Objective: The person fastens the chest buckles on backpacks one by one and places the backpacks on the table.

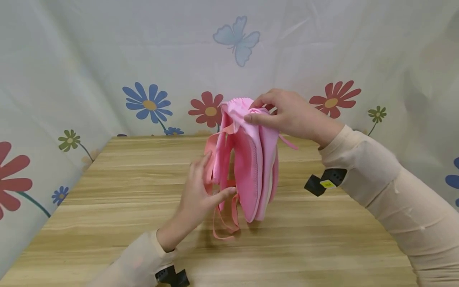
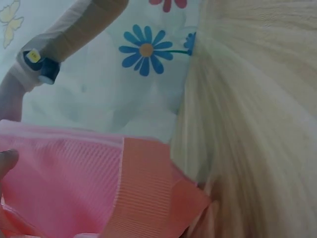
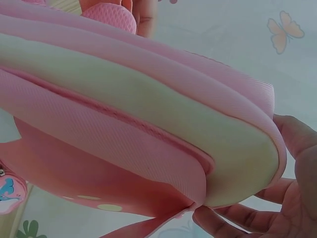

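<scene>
A pink children's backpack [image 1: 247, 171] stands upright on the table, its back and shoulder straps turned to the left. My right hand [image 1: 294, 115] grips its top, thumb on the near side and fingers behind; the right wrist view shows fingers around the rounded pink-and-cream end. On the strap side is my left hand [image 1: 193, 195], its thumb spread out across the straps and its fingers partly hidden behind a coral strap [image 2: 143, 183]. Loose coral webbing [image 1: 234, 213] dangles below that thumb. A round charm with a blue picture [image 3: 11, 192] shows at the right wrist view's left edge.
The backpack stands on a wood-grain table [image 1: 125, 191]. A pale cloth backdrop [image 1: 172, 48] printed with flowers and a butterfly rises behind and beside it. Each wrist wears a black camera mount [image 1: 326, 181] over a beige sleeve [image 1: 376, 171].
</scene>
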`<state>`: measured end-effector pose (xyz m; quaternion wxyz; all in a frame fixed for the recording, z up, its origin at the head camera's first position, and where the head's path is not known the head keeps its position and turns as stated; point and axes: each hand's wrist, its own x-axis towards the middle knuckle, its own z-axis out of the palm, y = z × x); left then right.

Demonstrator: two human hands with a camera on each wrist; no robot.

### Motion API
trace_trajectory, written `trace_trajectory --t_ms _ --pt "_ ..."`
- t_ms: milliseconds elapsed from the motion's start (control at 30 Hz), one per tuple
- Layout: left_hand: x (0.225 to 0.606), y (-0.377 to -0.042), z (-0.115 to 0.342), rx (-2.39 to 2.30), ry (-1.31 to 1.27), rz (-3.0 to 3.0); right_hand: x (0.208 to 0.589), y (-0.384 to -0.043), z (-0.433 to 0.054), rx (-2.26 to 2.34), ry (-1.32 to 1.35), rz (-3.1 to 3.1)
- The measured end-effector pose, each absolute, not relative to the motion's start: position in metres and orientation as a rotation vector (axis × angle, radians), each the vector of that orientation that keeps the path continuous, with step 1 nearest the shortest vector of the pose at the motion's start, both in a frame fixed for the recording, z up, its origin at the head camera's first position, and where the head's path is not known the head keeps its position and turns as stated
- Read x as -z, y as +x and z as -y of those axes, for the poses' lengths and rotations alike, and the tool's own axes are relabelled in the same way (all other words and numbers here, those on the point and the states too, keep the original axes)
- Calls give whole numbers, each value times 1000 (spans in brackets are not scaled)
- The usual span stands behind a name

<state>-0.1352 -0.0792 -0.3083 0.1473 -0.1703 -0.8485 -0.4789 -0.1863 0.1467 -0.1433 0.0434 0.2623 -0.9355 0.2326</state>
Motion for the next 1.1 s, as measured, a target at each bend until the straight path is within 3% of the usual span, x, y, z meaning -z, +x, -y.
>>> trace_trajectory --t_ms 633,1100 --pt "334 -133 33 1211 -609 2389 146 -188 -146 -691 786 2866" --pt "348 -141 29 1195 -703 2290 148 -186 -159 -796 737 2860"
